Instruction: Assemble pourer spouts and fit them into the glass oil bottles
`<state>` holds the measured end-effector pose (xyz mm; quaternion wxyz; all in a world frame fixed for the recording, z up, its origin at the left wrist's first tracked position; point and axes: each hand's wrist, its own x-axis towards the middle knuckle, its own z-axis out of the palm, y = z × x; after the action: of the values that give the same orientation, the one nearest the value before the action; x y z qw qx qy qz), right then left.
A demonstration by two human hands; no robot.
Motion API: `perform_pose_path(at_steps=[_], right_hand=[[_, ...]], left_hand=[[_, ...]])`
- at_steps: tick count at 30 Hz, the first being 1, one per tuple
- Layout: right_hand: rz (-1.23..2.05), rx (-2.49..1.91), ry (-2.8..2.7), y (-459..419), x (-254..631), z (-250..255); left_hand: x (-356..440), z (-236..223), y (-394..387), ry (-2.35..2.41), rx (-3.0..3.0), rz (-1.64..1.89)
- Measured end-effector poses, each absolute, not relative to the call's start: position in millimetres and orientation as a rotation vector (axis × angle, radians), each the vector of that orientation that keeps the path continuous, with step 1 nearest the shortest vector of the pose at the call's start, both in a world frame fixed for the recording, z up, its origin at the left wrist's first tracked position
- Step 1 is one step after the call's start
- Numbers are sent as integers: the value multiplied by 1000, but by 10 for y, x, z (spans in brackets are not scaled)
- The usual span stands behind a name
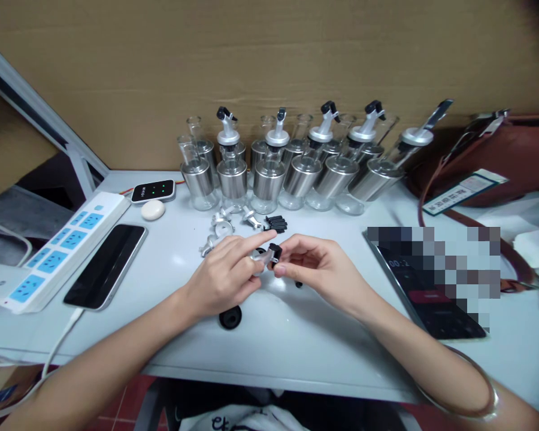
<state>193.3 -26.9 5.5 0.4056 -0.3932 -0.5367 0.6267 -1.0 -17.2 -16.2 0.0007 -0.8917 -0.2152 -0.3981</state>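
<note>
Between my hands, above the table, is a silver bottle pourer spout (261, 258). My left hand (229, 269) is closed round its silver body, with the index finger stretched out past it. At the spout's end, my right hand (317, 266) pinches a black flip cap (275, 254). Whether the cap is fully seated I cannot tell. Beyond my left hand lie several loose silver spout parts (223, 226), and next to them a group of black caps (276, 223). A round black stopper (230, 317) rests below my left hand. A small dark part (299, 285) is half hidden under my right hand.
Several glass bottles with steel sleeves (268, 182) line the back, some topped with pourers. On the left are a power strip (67, 251), a phone (105, 266), a small device (153, 191) and a white round object (153, 209). A tablet (413, 281) and brown bag (498, 161) occupy the right.
</note>
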Motion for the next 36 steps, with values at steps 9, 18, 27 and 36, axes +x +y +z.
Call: perform_pose_path(at_steps=[9, 18, 27, 36], right_hand=[[1523, -1011, -1369, -275, 1942, 74], [1536, -1003, -1391, -269, 1943, 65], [1518, -1006, -1344, -272, 1949, 58], [1466, -1013, -1385, -267, 1950, 36]], left_hand=[[-10, -168, -162, -671, -2774, -1281], [17, -111, -186, -625, -2614, -1211], [-1, -125, -211, -723, -2573, -1179], [13, -109, -214, -710, -2560, -1194]])
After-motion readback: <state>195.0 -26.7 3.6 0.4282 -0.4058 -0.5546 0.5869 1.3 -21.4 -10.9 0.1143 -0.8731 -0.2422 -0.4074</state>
